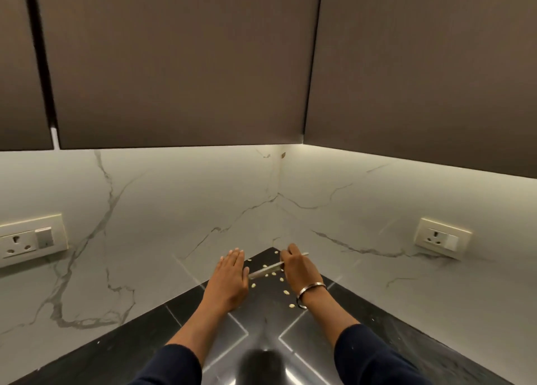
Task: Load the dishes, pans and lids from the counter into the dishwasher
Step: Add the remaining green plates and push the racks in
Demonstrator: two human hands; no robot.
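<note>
Item one, my right hand (295, 268): fingers curled round the handle end of a knife (266, 269), so this grip is grasping the knife. Item two, the knife: thin pale blade, lying low over the black desk (203, 341) in the corner, long axis running from my right hand leftward and slightly toward me, tip ending just beside my left hand (231, 277). Item three, my left hand: flat, fingers straight and together, palm down on the desk, holding nothing, its grip released. Item four, small pale pieces (279, 283), scattered on the dark surface between the two hands and trailing back toward my right wrist; what they are I cannot tell. Item five, a metal bangle (312, 287) on the right wrist. Item six, surroundings: white veined marble wall (145, 210) on both sides of the corner, a socket (29, 240) on the left wall, another socket (443, 236) on the right wall, brown cabinets (174, 64) overhead. Item seven, dishes, pans, lids and dishwasher: none in view. Judgement: of the task's load, only the knife is at hand; it is already in my right grip, so the right hand is nearer. Carrying it away calls for lifting it along its axis, blade kept clear of the left fingers resting at its tip.
</note>
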